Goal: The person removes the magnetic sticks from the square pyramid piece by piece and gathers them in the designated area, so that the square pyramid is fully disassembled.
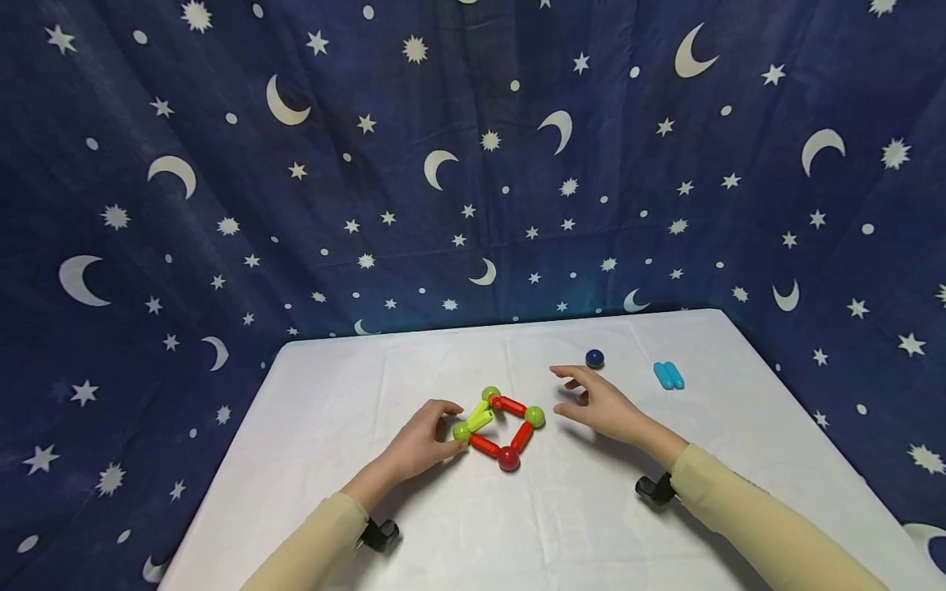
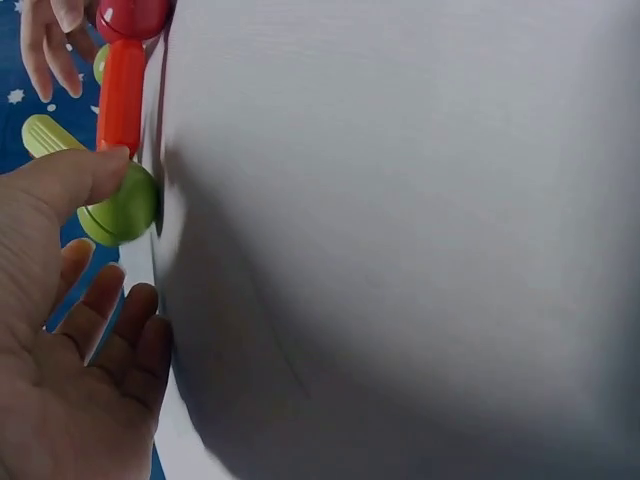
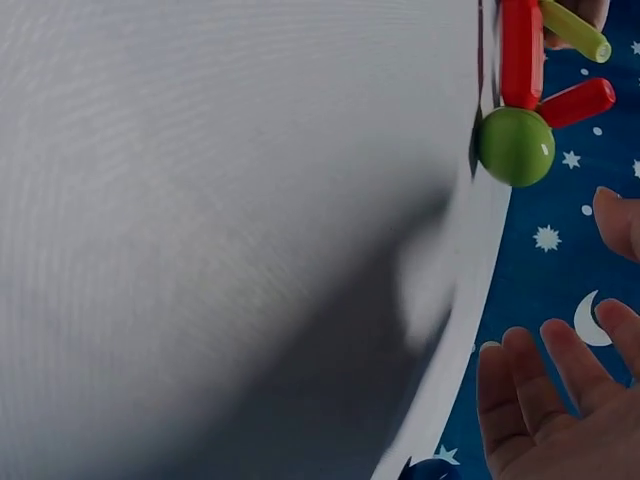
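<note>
Fingers of the left hand point(image 1: 420, 441) stand loosely curved, the thumb against a green ball point(image 1: 461, 432) in a ring of rods and balls point(image 1: 522, 437); whether the forefinger also touches cannot be told. The right hand point(image 1: 609, 406), spread and holding nothing, is across the ring from that grip. With so little of the hand on it, the ring could swivel if pushed, and a sideways nudge from the thumb might part the ball from its red rod point(image 1: 484, 446). A yellow-green rod point(image 1: 482, 421) slanting up from the held ball looks easily knocked. The dark blue ball point(image 1: 594, 359), just beyond the right hand, might roll if brushed; two light blue rods point(image 1: 668, 376) lie farther out. Beneath both hands spreads a creased white cloth point(image 1: 591, 525); beyond them hangs a navy curtain point(image 1: 443, 82) of moons and stars.
</note>
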A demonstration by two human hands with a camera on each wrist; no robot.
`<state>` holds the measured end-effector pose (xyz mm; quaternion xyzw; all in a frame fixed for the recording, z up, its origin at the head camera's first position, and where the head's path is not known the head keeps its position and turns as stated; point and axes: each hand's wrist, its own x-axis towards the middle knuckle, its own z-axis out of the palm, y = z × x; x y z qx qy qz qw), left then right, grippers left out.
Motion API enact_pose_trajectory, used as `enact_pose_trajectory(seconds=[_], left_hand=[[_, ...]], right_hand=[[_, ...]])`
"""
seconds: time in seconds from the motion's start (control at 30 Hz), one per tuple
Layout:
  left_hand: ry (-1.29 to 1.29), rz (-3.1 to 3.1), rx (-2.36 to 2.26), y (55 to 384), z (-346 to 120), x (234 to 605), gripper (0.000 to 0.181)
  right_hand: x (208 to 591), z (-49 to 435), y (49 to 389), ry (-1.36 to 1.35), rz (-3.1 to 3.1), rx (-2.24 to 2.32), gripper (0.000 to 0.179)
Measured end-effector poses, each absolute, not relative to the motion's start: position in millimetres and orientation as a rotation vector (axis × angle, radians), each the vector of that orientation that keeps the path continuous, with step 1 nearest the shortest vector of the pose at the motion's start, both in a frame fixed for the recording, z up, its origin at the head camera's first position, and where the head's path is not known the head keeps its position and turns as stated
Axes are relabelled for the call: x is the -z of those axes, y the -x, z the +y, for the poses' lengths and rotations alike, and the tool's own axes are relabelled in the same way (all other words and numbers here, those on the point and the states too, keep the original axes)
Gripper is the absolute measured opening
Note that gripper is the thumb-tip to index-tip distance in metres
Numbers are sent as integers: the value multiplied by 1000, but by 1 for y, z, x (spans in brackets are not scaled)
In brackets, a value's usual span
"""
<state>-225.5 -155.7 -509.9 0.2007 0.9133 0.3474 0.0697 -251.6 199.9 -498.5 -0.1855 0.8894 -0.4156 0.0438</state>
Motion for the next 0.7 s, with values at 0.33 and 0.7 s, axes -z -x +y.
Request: enact_pose_trajectory(seconds=[0.33, 0.7], left_hand=[[-659, 2788, -1025, 231, -156, 511, 30], [-818, 2706, -918, 249, -156, 505, 30]], right_hand=[[502, 193, 255, 585, 2695, 1238, 62], [502, 193, 258, 596, 2699, 1193, 57]])
